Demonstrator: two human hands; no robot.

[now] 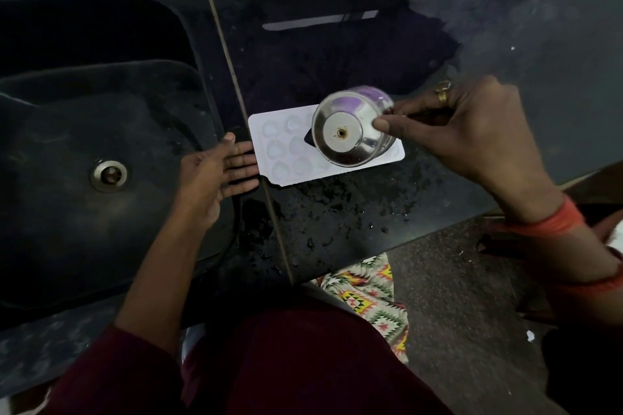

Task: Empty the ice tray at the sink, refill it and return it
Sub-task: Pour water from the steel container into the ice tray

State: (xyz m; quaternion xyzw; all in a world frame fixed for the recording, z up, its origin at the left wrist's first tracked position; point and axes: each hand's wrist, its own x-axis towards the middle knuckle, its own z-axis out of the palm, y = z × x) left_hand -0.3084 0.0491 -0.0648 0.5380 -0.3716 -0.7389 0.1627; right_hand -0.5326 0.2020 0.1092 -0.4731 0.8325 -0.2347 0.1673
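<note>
A white ice tray [279, 148] with heart-shaped cells lies flat on the black counter, just right of the sink. My right hand [468, 131] grips a steel cup [347, 128], tipped on its side above the tray's right half, base turned toward me. The cup hides several cells. My left hand [219, 172] rests flat on the counter with fingers spread, fingertips touching the tray's left edge. Whether water is leaving the cup cannot be told.
The dark sink [43, 145] with a steel drain [108, 175] fills the left side. Water drops cover the counter [337, 212] in front of the tray. The counter edge runs diagonally at lower right, with a patterned cloth [367, 293] below it.
</note>
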